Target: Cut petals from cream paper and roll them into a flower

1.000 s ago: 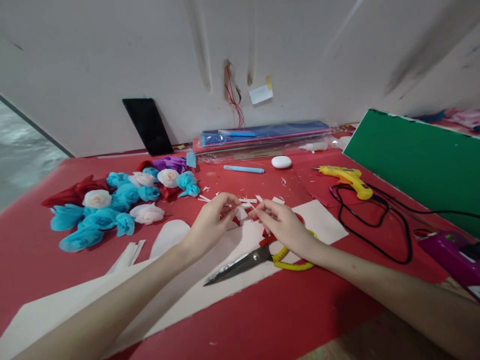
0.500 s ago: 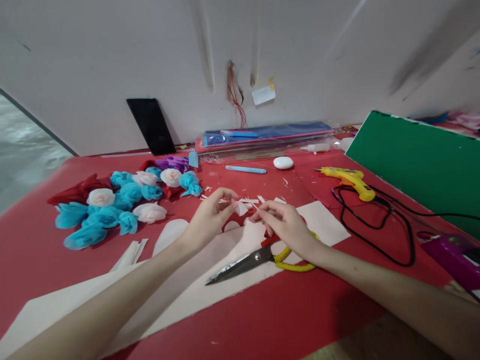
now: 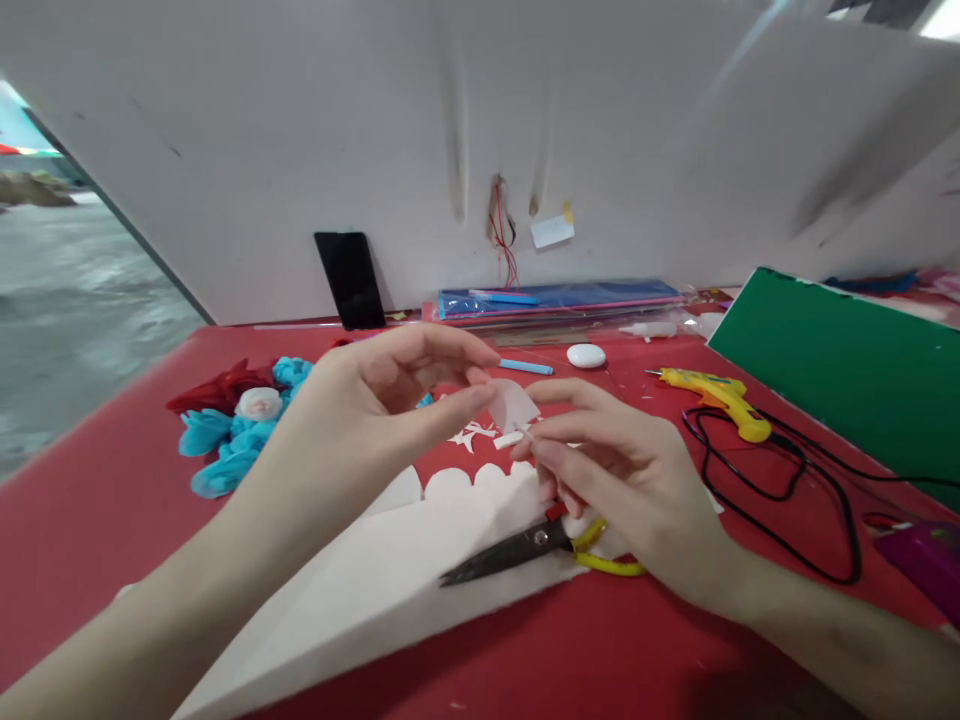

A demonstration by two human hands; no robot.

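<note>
My left hand [image 3: 397, 400] pinches the upper left edge of a small, pale, petal-shaped piece of crepe paper [image 3: 513, 405] between thumb and forefinger. At its lower end, my right hand [image 3: 607, 460] has thumb and fingertips pressed together on the narrow tip. Below the hands lies a long white paper sheet [image 3: 360, 570] with a scalloped far edge. Resting on that sheet are scissors [image 3: 517, 552], blades pointing left, their yellow handles partly hidden under my right hand. White paper scraps [image 3: 474, 436] lie behind the piece.
Blue, white and red paper flowers [image 3: 232, 440] sit at the left. A yellow glue gun [image 3: 720, 398] with a looping black cord lies at the right, before a green board [image 3: 847, 370]. A dark phone [image 3: 350, 280] leans on the wall; a white oval object [image 3: 586, 356] is near the back.
Both hands have come up and nearer to the camera with the petal piece, which now shows spread between them. The view has tilted up and shifted left.
</note>
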